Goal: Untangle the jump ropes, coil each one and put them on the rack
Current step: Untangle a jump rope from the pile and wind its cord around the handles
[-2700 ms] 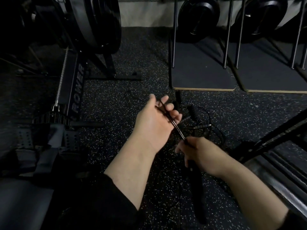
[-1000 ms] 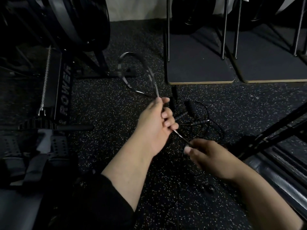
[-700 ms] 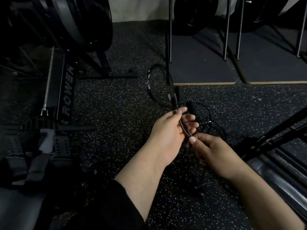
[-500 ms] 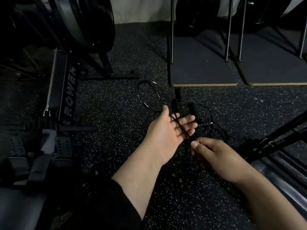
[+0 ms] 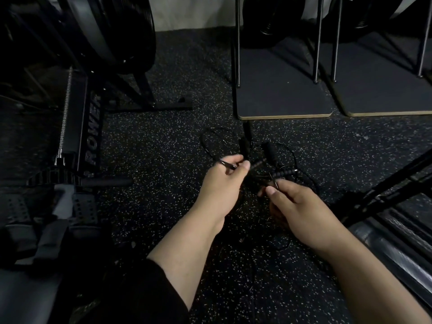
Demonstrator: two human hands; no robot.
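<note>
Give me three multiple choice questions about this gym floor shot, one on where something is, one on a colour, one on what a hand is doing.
1. Where does the rope tangle lie?
A. on the speckled floor beyond the hands
B. on the rower seat
C. hung on a rack

2. What colour are the rope handles?
A. red
B. black
C. white

3. What is the left hand doing?
A. lying flat on the floor
B. pinching a thin cord
C. gripping the rower rail

Answers:
1. A, the handles and loops rest on the floor in front of the boards.
2. B, every handle in view is black.
3. B, thumb and fingers close on the cord, while the right hand holds another strand.
</note>
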